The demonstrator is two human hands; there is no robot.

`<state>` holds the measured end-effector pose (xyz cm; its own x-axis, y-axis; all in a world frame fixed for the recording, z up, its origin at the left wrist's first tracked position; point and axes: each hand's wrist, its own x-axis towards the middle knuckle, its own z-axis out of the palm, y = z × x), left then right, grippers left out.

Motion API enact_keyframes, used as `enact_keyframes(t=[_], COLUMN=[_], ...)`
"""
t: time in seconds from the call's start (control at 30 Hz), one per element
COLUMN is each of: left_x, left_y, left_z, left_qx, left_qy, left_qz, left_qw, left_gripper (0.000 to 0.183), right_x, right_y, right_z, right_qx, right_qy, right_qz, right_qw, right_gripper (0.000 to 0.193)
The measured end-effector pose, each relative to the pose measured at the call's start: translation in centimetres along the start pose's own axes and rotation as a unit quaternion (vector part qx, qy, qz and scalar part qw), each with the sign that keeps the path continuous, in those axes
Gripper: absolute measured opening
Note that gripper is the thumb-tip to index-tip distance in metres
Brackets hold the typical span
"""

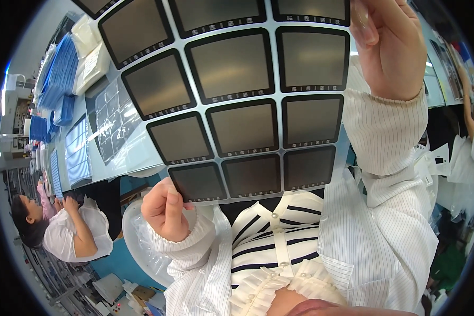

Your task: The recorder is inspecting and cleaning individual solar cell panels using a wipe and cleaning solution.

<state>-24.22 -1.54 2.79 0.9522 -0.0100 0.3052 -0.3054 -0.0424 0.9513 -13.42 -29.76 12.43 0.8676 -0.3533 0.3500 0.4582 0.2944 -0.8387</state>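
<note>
A large clear sheet (200, 100) carries rows of dark rectangular panels with black borders and small pale marks along their lower edges. It is held up in front of my body, tilted, and its top runs out of view. My left hand (167, 209) pinches the sheet's lower left corner, thumb on the face toward me. My right hand (394, 50) grips the right edge higher up, its thumb on the front and the other fingers partly hidden. Both hands are closed on the same sheet.
On the table at left lie a clear plastic sheet with square cells (117, 122), a blue-and-white gridded tray (79, 151) and a stack of blue packs (57, 73). A white bin (137, 239) holds clear plastic. A co-worker (76, 231) sits at left; translucent bags (462, 176) hang at right.
</note>
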Motion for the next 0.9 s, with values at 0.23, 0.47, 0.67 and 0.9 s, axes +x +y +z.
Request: enact_keyframes(t=[0.23,0.47,0.67,0.9], left_x=[0.0,0.2,0.4,0.2], left_y=[0.3,0.7,0.5,0.6], left_z=[0.9,2.1,3.1,3.3], left_qx=[0.016,0.008,0.006,0.017], left_qy=[-0.044,-0.107,-0.153,-0.192], left_qz=[-0.002,-0.001,0.009,-0.006], left_qw=[0.999,0.994,0.988,0.981], left_gripper=[0.026,0.023,0.017,0.013], right_x=[0.0,-0.2,1.2,1.9], right_y=[-0.9,-1.6,-1.3,-1.9], right_z=[-1.4,-2.3,-7.9,-11.0], right_qx=[-0.010,-0.041,-0.141,-0.253], right_qy=[0.016,0.044,-0.005,-0.048], right_qz=[-0.009,-0.021,-0.102,-0.146], right_qw=[1.000,0.998,0.985,0.955], right_gripper=[0.015,0.016,0.020,0.031])
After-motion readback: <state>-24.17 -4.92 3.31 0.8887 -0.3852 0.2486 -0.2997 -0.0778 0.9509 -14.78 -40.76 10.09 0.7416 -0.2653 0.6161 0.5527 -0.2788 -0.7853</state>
